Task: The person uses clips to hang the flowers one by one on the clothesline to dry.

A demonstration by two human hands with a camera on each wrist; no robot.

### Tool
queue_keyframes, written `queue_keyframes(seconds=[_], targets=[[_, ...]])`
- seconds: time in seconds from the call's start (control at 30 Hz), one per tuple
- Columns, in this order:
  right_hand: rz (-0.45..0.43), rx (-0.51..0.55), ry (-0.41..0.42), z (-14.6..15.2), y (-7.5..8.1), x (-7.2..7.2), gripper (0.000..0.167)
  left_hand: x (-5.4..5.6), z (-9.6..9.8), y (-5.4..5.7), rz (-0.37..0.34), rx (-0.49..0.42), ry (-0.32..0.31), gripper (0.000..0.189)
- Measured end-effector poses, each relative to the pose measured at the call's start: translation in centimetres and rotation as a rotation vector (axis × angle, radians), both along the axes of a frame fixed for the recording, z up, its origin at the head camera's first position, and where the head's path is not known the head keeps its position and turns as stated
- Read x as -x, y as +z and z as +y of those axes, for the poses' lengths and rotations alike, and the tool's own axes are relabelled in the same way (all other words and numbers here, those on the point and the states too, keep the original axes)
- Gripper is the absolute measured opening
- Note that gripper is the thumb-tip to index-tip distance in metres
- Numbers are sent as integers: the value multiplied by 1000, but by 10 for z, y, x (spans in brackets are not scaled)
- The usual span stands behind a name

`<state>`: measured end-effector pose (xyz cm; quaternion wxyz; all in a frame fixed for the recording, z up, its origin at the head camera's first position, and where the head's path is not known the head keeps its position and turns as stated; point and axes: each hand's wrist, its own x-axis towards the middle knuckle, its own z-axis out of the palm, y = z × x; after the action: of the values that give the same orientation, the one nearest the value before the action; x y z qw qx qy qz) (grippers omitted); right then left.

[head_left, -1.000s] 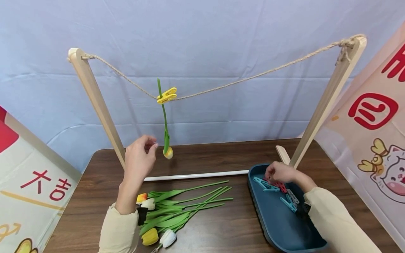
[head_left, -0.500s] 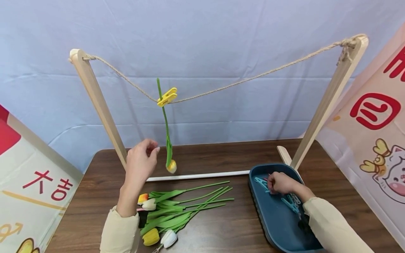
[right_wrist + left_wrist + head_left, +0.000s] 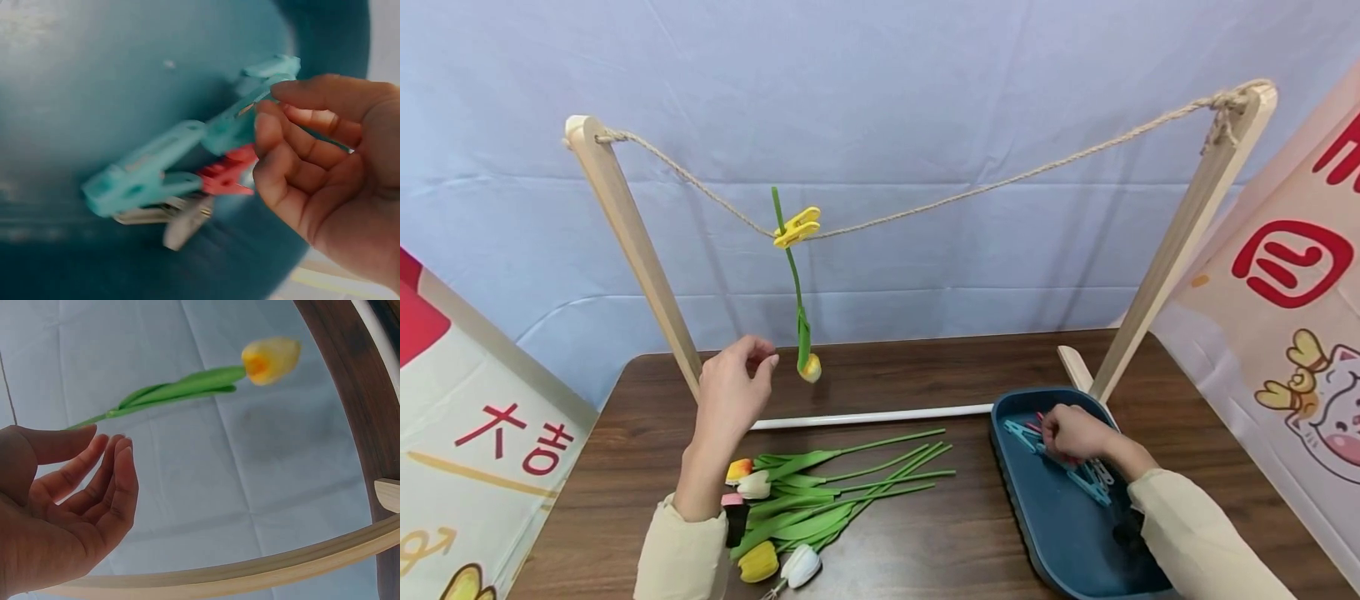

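Note:
My left hand is raised beside a hanging yellow-and-white tulip, fingers loosely curved. In the left wrist view a gap shows between thumb and fingertips, and they hold nothing. A yellow clothespin clips the tulip's stem to a sagging rope, bloom downward. My right hand is down in a dark blue tray among clothespins. In the right wrist view, thumb and forefinger touch the end of a light blue clothespin; whether they pinch it is unclear. Another light blue clothespin, a red clothespin and a grey clothespin lie near.
Several artificial tulips lie on the brown table, including a yellow bloom and a white bloom. Wooden posts stand at left and right, with a white rod along the base between them.
My right hand has shifted slightly to the right and front within the tray, covering more of the clothespins. The hanging tulip sways on the rope. My left hand stays almost still.

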<state>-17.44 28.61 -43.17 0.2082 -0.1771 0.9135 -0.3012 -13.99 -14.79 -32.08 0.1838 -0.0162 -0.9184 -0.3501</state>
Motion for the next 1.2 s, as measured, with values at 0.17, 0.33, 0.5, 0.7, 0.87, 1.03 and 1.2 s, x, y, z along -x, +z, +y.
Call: queue_keyframes(seconds=[0.17,0.33,0.5,0.7,0.87,1.03,1.2], targets=[[-65,73,-51,2,17,5,17,-1,1,-3,-6,12,-13,7],[-98,151,-58,1,35,11,14,-1,5,-8,-23,15,-39,6],[-141,260,-28,-4,51,17,12,-1,14,-16,-43,19,-82,5],[-182,347,10,-19,62,20,9,-1,32,-27,-102,64,-145,4],[-217,395,49,-36,66,22,7,-3,47,-38,-99,94,-218,5],[-227,435,110,-55,67,24,6,-4,64,-48,-111,131,-290,5],[-216,461,182,-78,67,24,8,-6,80,-55,-169,174,-367,6]])
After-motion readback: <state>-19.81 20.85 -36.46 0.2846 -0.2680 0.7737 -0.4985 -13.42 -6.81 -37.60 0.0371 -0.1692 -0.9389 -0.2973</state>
